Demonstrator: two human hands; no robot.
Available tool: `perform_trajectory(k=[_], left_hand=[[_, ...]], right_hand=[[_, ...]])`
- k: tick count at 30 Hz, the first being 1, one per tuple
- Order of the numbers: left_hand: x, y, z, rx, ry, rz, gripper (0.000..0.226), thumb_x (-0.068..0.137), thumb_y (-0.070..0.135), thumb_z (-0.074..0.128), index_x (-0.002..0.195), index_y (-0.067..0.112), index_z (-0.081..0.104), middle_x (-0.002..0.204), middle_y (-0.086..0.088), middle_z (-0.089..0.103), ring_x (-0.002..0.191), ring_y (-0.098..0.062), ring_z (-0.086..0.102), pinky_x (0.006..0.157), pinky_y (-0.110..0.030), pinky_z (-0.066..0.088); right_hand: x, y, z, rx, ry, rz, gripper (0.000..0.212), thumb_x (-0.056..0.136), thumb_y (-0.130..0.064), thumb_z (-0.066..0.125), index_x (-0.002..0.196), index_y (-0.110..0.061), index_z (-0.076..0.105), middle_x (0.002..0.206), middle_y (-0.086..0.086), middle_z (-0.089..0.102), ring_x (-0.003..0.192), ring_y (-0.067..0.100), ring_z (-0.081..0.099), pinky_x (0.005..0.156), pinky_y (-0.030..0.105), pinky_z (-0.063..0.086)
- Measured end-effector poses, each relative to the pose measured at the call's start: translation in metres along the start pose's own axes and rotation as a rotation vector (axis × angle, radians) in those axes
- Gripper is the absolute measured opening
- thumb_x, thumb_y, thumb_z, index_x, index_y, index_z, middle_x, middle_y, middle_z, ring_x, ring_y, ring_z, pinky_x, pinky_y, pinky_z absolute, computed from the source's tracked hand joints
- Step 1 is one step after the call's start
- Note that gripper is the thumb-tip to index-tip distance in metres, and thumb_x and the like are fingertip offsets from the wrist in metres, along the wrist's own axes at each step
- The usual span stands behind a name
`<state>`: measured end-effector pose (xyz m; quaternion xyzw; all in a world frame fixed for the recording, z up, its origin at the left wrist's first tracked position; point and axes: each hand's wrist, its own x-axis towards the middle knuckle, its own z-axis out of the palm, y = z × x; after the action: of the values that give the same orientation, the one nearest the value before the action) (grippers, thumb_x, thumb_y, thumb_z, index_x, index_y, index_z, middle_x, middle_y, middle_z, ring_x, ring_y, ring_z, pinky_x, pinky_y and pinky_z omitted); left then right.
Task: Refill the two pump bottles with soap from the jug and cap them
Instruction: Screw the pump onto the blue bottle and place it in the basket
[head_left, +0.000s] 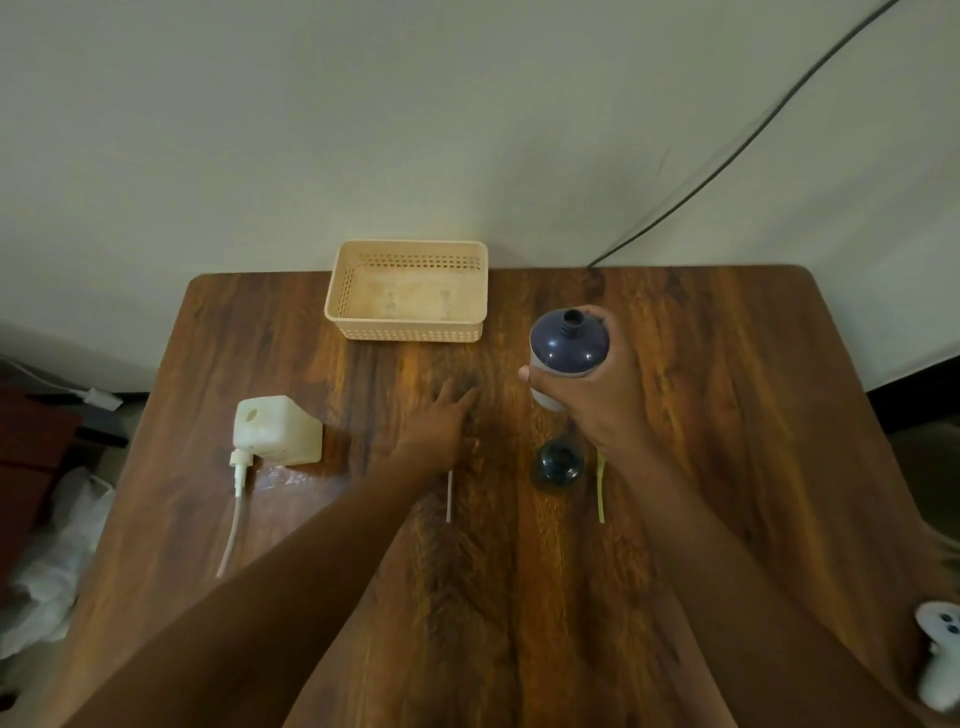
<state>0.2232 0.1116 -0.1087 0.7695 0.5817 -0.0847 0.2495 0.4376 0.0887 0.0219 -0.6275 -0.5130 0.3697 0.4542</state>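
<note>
The jug (278, 429), a pale squarish container, stands on the left part of the wooden counter (727, 415). A white pump head with a long clear tube (236, 488) sits at its near corner, the tube trailing along the counter toward the near edge, and a wet patch shines on the wood just beside the jug's base. Off the counter's left edge lie crumpled white bags on the floor.

Toward the middle, at the far edge against the wall, sits a beige perforated basket (410, 332), its floor smeared with residue. Nearer the camera, the left hand (441, 421) lies low over the counter between jug and bottles, fingers straight and spread forward, gripping nothing; whether the palm touches the wood cannot be told. Just below its wrist a thin white tube (449, 496) lies on the counter.

Right of centre, the right hand (597, 395) has its grip wrapped round the body of a dark blue bottle (569, 340), thumb on the left side and fingers curled round the right; the bottle is upright with its neck uncapped and open. Just nearer than it, partly under the right wrist, a second dark bottle (558, 464) stands on the counter, also with an open neck. Beside that one, to its right, lies a yellowish tube (601, 493).

A dark cable (727, 156) runs down the wall to the counter's far edge. At the near right corner a white device (940, 660) sits partly out of view.
</note>
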Motion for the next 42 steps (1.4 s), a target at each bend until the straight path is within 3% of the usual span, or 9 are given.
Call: perform_trajectory(k=[5, 9, 16, 24, 27, 32, 36, 39, 42], left_hand=[[0.007, 0.0, 0.011, -0.032, 0.025, -0.068, 0.055, 0.1, 0.038, 0.058, 0.152, 0.029, 0.041, 0.157, -0.012, 0.034, 0.135, -0.038, 0.047, 0.105, -0.052, 0.051], [0.015, 0.004, 0.02, -0.051, 0.051, -0.114, 0.042, 0.102, 0.023, 0.056, 0.144, 0.022, 0.051, 0.15, -0.013, 0.042, 0.131, -0.035, 0.05, 0.102, -0.047, 0.053], [0.023, 0.006, 0.029, -0.135, 0.081, -0.161, 0.033, 0.101, 0.01, 0.056, 0.134, 0.015, 0.059, 0.143, -0.012, 0.048, 0.118, -0.027, 0.06, 0.099, -0.042, 0.056], [0.017, 0.004, 0.016, -0.147, 0.166, -0.148, 0.023, 0.103, 0.014, 0.055, 0.124, 0.015, 0.064, 0.138, -0.01, 0.055, 0.115, -0.024, 0.063, 0.099, -0.037, 0.055], [0.015, 0.001, -0.001, -0.148, 0.211, -0.148, 0.019, 0.103, 0.015, 0.055, 0.119, 0.015, 0.065, 0.127, -0.009, 0.062, 0.109, -0.022, 0.064, 0.095, -0.035, 0.055], [0.002, 0.001, -0.044, -0.174, 0.343, -0.093, 0.04, 0.097, 0.012, 0.066, 0.136, 0.013, 0.063, 0.146, -0.011, 0.048, 0.122, -0.029, 0.059, 0.103, -0.041, 0.054], [-0.009, 0.006, -0.098, -0.191, 0.447, -0.084, 0.047, 0.092, 0.005, 0.071, 0.137, 0.011, 0.06, 0.139, -0.008, 0.048, 0.113, -0.03, 0.063, 0.097, -0.038, 0.056], [-0.021, 0.013, -0.147, -0.238, 0.545, -0.083, 0.048, 0.091, 0.005, 0.074, 0.137, 0.011, 0.06, 0.142, -0.007, 0.048, 0.112, -0.028, 0.064, 0.095, -0.034, 0.054], [-0.042, 0.024, -0.199, -0.263, 0.644, -0.016, 0.047, 0.091, 0.009, 0.077, 0.135, 0.01, 0.062, 0.143, -0.007, 0.047, 0.106, -0.026, 0.066, 0.085, -0.026, 0.052]], right_hand=[[0.003, 0.011, 0.003, 0.014, -0.028, 0.035, 0.088, 0.062, -0.027, 0.099, 0.134, -0.037, 0.048, 0.132, -0.015, 0.056, 0.12, 0.009, 0.055, 0.09, 0.021, 0.049], [0.004, 0.02, 0.007, 0.009, -0.056, 0.045, 0.083, 0.062, -0.026, 0.099, 0.124, -0.044, 0.048, 0.123, -0.029, 0.054, 0.114, -0.005, 0.054, 0.086, 0.016, 0.045], [0.006, 0.031, 0.011, 0.036, -0.094, 0.059, 0.083, 0.061, -0.027, 0.099, 0.125, -0.044, 0.049, 0.127, -0.023, 0.057, 0.117, 0.002, 0.056, 0.078, 0.007, 0.048], [0.009, 0.023, 0.013, 0.051, -0.096, 0.032, 0.084, 0.06, -0.031, 0.099, 0.127, -0.042, 0.051, 0.126, -0.025, 0.057, 0.116, 0.002, 0.057, 0.087, 0.018, 0.049], [0.011, 0.013, 0.012, 0.059, -0.09, 0.005, 0.082, 0.058, -0.034, 0.099, 0.125, -0.045, 0.052, 0.122, -0.029, 0.059, 0.113, -0.003, 0.058, 0.085, 0.017, 0.05], [0.017, -0.019, 0.012, 0.055, -0.071, -0.041, 0.081, 0.054, -0.047, 0.095, 0.116, -0.064, 0.047, 0.115, -0.045, 0.054, 0.11, -0.014, 0.054, 0.073, 0.005, 0.049], [0.027, -0.052, 0.01, 0.054, -0.059, -0.099, 0.078, 0.059, -0.042, 0.098, 0.116, -0.061, 0.048, 0.112, -0.047, 0.054, 0.109, -0.012, 0.057, 0.079, 0.009, 0.052], [0.033, -0.083, 0.007, 0.093, -0.065, -0.147, 0.077, 0.057, -0.047, 0.096, 0.116, -0.059, 0.048, 0.106, -0.055, 0.051, 0.105, -0.021, 0.053, 0.068, 0.002, 0.048], [0.035, -0.115, 0.002, 0.123, -0.067, -0.203, 0.076, 0.056, -0.052, 0.094, 0.118, -0.053, 0.051, 0.107, -0.049, 0.055, 0.104, -0.018, 0.055, 0.067, 0.003, 0.05]])
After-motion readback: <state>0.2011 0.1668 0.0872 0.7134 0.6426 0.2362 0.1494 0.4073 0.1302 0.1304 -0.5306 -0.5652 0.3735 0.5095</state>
